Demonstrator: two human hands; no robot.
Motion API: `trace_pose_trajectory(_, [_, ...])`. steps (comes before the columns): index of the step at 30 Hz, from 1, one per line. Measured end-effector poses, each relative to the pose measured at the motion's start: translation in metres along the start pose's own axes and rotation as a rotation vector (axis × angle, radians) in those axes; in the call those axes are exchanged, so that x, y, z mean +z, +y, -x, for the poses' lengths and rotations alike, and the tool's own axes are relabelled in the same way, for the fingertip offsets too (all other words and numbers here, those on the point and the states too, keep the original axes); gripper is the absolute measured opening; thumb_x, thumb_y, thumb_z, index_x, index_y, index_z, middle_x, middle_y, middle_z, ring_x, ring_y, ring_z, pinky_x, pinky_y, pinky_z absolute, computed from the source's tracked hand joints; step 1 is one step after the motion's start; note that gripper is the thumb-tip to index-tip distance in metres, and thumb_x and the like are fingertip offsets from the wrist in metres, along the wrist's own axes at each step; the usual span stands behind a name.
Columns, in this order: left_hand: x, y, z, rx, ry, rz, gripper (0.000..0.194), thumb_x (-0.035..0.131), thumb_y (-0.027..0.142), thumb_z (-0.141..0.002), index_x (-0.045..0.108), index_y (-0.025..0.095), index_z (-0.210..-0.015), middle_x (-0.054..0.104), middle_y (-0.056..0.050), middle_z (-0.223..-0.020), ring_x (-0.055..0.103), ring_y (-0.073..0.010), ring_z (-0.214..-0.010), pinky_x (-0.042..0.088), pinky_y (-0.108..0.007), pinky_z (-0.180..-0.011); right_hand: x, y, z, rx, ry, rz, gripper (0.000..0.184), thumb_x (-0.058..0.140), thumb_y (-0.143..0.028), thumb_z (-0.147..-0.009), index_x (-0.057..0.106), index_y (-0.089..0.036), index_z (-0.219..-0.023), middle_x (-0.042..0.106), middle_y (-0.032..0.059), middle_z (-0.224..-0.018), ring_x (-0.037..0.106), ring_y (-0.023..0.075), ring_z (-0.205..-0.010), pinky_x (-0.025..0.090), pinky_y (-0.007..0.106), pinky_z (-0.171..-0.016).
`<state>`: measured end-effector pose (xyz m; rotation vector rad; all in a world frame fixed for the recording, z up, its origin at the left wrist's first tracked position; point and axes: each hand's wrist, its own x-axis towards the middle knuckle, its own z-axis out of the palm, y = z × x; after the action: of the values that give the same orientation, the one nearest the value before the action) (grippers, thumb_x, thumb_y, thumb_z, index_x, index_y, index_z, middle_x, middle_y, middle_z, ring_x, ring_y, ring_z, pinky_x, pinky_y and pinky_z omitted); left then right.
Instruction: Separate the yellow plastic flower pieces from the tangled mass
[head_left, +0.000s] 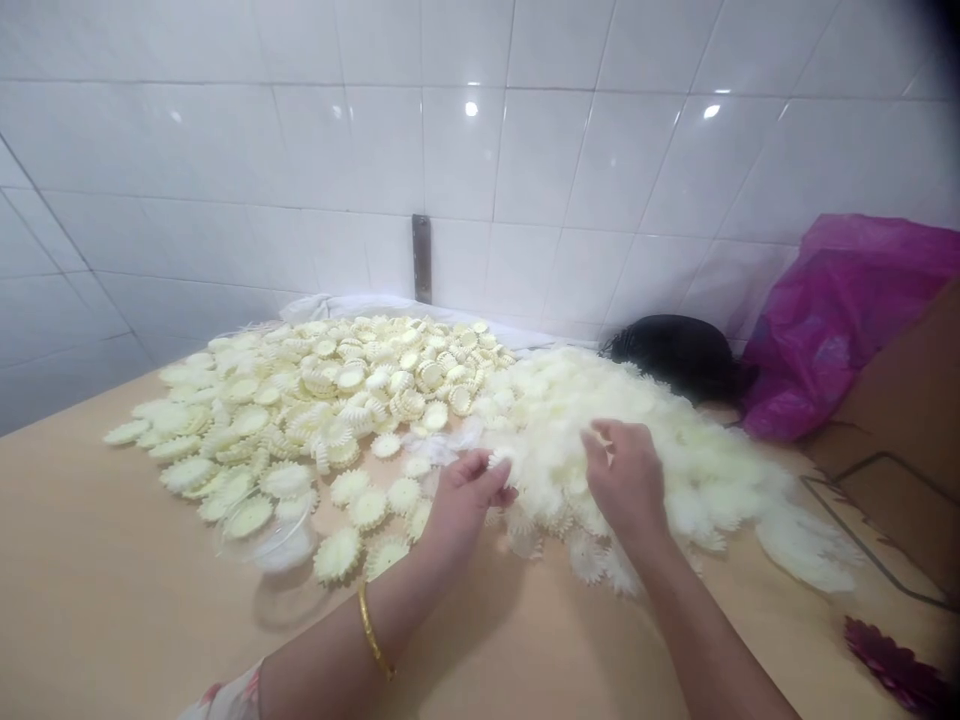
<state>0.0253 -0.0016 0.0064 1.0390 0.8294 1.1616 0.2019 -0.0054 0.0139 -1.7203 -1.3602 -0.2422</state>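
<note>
My left hand (469,490), with a gold bangle on its wrist, pinches a small pale scalloped fabric piece (499,457) between thumb and fingers. To its right, my right hand (628,485) is raised over a heap of sheer white scalloped fabric pieces (697,460). Its thumb and forefinger are drawn close together; whether anything thin sits between them is hard to see. Beyond and left of my left hand spreads a big pile of cream scalloped discs (349,380). Several flat cream discs (337,553) lie nearest my left forearm.
A purple plastic bag (840,310) and a brown cardboard box (900,440) stand at the right. A black rounded object (679,352) rests by the tiled wall (300,150). Dark red scalloped pieces (892,660) lie at the lower right of the wooden table (82,580).
</note>
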Motion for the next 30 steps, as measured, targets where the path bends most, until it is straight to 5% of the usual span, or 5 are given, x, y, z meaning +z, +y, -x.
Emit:
trace_pose_trajectory(5, [-0.003, -0.006, -0.002, -0.034, -0.008, -0.021, 0.023, 0.063, 0.035, -0.068, 0.051, 0.015, -0.066, 0.041, 0.004, -0.064, 0.046, -0.0065, -0.056, 0.042, -0.023, -0.061, 0.004, -0.002, 0.006, 0.000, 0.008, 0.006, 0.009, 0.044, -0.024, -0.077, 0.052, -0.019, -0.075, 0.057, 0.0042, -0.070, 0.051, 0.0199, -0.069, 0.035, 0.032, -0.065])
trace_pose_trajectory(11, [-0.003, -0.007, -0.003, -0.025, -0.005, -0.023, 0.028, 0.064, 0.040, -0.066, 0.049, 0.016, -0.063, 0.043, 0.004, -0.061, 0.045, -0.0062, -0.050, 0.039, -0.021, -0.053, -0.002, -0.020, 0.014, -0.020, -0.090, -0.190, 0.023, 0.041, -0.032, -0.083, 0.052, -0.019, -0.068, 0.058, 0.0022, -0.064, 0.051, 0.0172, -0.064, 0.036, 0.029, -0.063])
trace_pose_trajectory(19, [0.002, -0.001, 0.003, -0.063, -0.038, 0.088, 0.030, 0.067, 0.037, -0.063, 0.047, 0.015, -0.061, 0.048, 0.003, -0.060, 0.046, -0.0060, -0.048, 0.037, -0.021, -0.049, -0.006, -0.048, 0.027, 0.063, -0.583, -0.758, 0.022, 0.061, -0.038, -0.071, 0.059, -0.018, -0.080, 0.061, 0.0012, -0.074, 0.055, 0.0162, -0.072, 0.042, 0.029, -0.069])
trace_pose_trajectory(23, [0.002, -0.002, 0.003, -0.094, -0.077, 0.171, 0.033, 0.070, 0.036, -0.061, 0.044, 0.015, -0.059, 0.044, 0.004, -0.054, 0.046, -0.0062, -0.045, 0.035, -0.020, -0.046, -0.004, -0.051, 0.030, 0.189, -0.720, -0.973, 0.019, 0.062, -0.037, -0.071, 0.057, -0.019, -0.072, 0.060, -0.0006, -0.067, 0.056, 0.0147, -0.064, 0.045, 0.028, -0.062])
trace_pose_trajectory(30, [0.002, -0.002, -0.001, -0.149, -0.108, 0.187, 0.041, 0.054, 0.055, -0.069, 0.051, 0.014, -0.065, 0.050, 0.000, -0.058, 0.053, -0.0106, -0.052, 0.043, -0.026, -0.055, 0.001, -0.047, 0.028, 0.185, -0.616, -0.910, 0.016, 0.059, -0.031, -0.073, 0.055, -0.018, -0.066, 0.056, -0.0020, -0.062, 0.052, 0.0130, -0.061, 0.043, 0.025, -0.061])
